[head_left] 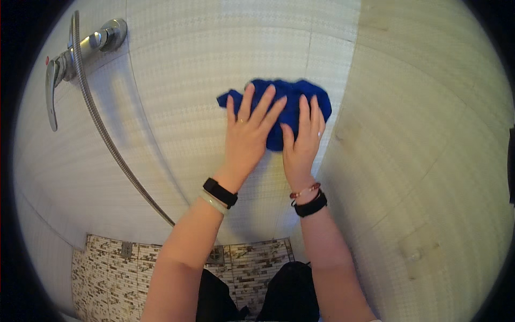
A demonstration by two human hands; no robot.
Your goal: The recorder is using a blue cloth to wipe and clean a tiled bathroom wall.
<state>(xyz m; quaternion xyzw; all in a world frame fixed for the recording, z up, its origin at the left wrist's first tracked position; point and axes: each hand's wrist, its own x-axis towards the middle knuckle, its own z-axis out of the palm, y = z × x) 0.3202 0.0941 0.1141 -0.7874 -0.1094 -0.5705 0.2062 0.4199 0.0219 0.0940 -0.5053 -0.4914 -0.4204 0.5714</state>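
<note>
A blue cloth [291, 111] lies bunched against the white tiled wall [204, 48], close to the corner with the wall on the right. My left hand [248, 131] rests flat on its left part, fingers spread and pointing up. On the right part, my right hand [304, 138] presses with fingers stretched out and the thumb apart. Both palms face the wall, and neither hand wraps around the cloth. Part of the cloth is hidden beneath the fingers. A black band [220, 193] circles my left wrist; a beaded bracelet [304, 190] and another black band are on my right.
At the upper left, a chrome shower mixer [88, 43] sticks out from the wall. Its metal hose [104, 131] hangs down toward my left forearm. The right-hand wall [418, 134] stands close beside my right arm. Below is a patterned mosaic floor [115, 273] with drain covers [126, 249].
</note>
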